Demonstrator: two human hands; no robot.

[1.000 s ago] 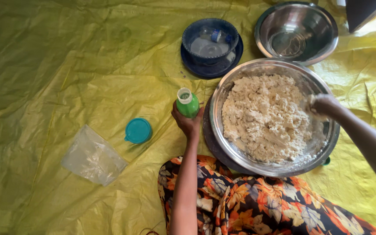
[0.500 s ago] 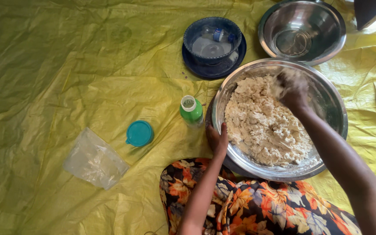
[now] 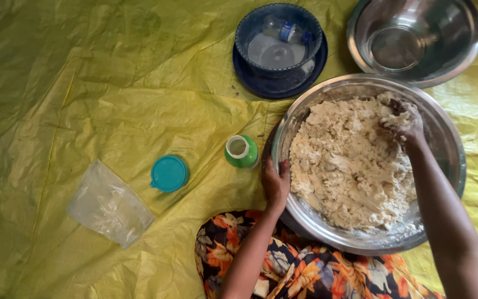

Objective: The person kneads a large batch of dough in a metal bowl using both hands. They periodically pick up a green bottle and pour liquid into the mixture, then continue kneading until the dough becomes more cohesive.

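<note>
The steel bowl (image 3: 449,166) sits at the sheet's (image 3: 112,83) near right edge, full of pale dough (image 3: 349,166). The left hand (image 3: 276,182) clasps its rim; the right hand (image 3: 405,124) has fingers closed in dough (soft, sticky, probably heavy). 1 green bottle (image 3: 242,151) stands just beside.

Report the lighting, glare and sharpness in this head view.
Head view: soft, even daylight, with only faint shadows under the steel mixing bowl and the blue bowl; mild glare on the crinkled yellow sheet and on the empty steel bowl; focus is sharp on the left hand at the rim, while the right hand in the dough is slightly soft.
</note>
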